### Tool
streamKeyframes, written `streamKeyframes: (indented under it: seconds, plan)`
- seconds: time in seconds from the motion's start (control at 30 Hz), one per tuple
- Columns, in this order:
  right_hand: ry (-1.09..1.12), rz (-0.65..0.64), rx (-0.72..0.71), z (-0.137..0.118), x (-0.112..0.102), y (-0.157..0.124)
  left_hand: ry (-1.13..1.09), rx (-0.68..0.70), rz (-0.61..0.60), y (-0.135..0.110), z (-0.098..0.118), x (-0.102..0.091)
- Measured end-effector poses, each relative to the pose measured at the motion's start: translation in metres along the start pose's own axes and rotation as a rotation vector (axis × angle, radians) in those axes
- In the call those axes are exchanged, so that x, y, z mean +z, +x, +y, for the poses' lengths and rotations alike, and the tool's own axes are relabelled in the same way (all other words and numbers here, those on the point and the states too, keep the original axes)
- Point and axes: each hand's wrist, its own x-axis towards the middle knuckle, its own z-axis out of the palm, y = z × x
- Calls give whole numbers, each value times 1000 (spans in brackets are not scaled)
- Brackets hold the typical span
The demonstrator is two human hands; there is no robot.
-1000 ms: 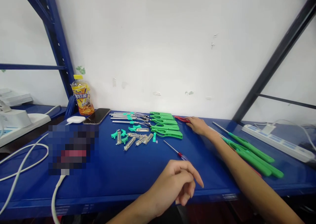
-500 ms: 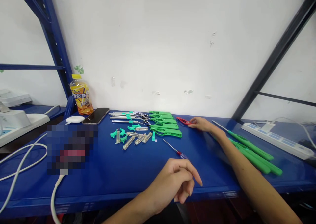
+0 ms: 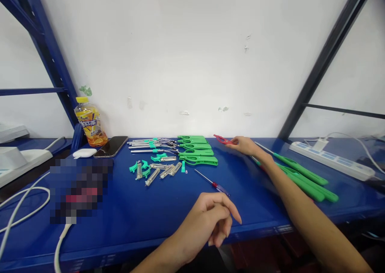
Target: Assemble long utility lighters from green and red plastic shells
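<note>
My right hand (image 3: 245, 145) is closed on the near end of a red lighter handle shell (image 3: 221, 139), which appears lifted off the table beside several green handle shells (image 3: 198, 160). In front of me, my left hand (image 3: 215, 216) hangs over the table's front edge, fingers loosely bent and apart, holding nothing. A screwdriver (image 3: 215, 183) with a red and clear handle lies just beyond it. Left of the green shells are metal lighter tubes with wires (image 3: 144, 145), clear fuel tanks (image 3: 152, 177) and small teal plastic parts (image 3: 146, 172).
Several green long-necked lighters (image 3: 300, 172) lie at right, partly behind my right forearm. A white power strip (image 3: 333, 160) stands beyond them. To the left are a phone (image 3: 112, 146), a drink bottle (image 3: 92, 124), a white case (image 3: 85, 153) and a white cable (image 3: 60, 241).
My right hand has raised the red handle shell slightly. My left hand keeps its loose pose. The whole view has shifted a little.
</note>
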Motion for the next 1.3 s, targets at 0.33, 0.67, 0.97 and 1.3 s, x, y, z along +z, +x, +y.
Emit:
streamKeyframes:
  seconds: [0.33, 0.67, 0.97, 1.3]
  plan:
    - [44, 102, -586, -112, 27, -49, 22, 7, -4, 0, 1, 0]
    - [-138, 93, -1035, -155, 57, -96, 15, -3, 9, -1, -1, 1]
    - [-274, 126, -1186, -161, 69, -101, -14, -9, -11, 1, -3, -1]
    - [-207, 116, -1219, -161, 70, -100, -5, -17, -4, 0, 0, 0]
